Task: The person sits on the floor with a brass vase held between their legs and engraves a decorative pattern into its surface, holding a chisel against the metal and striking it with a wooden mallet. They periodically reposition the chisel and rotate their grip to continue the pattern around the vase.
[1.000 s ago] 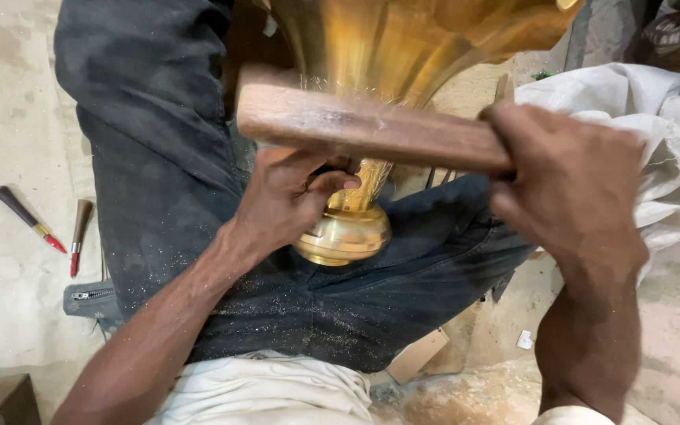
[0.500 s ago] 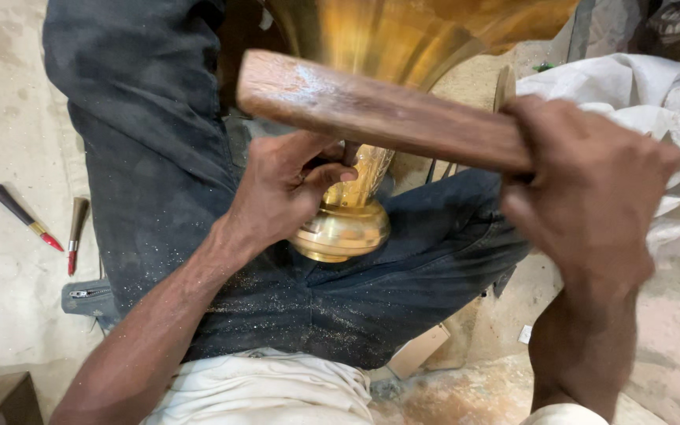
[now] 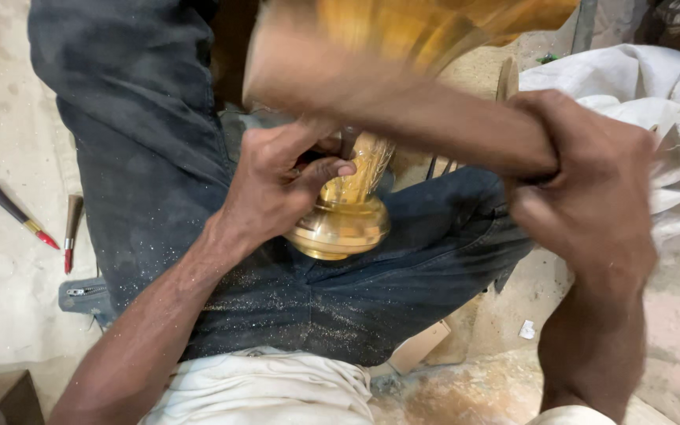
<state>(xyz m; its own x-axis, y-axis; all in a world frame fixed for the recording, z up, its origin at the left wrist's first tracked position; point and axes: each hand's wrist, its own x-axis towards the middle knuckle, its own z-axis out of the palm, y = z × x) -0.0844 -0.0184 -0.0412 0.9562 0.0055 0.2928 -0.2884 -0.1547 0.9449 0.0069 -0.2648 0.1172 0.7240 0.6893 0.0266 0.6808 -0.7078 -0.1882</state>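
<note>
Wooden mallet (image 3: 403, 102) now blurred, swung lower, gripped by right hand (image 3: 584, 189); left hand (image 3: 281, 185) still clasping brass vase (image 3: 348, 205)

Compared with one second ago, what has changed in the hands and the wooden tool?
The right hand has swung the wooden mallet toward the brass vessel; the mallet's head is now blurred from motion. The left hand keeps gripping the vessel's narrow neck on the lap. The two small tools on the floor have not moved.
</note>
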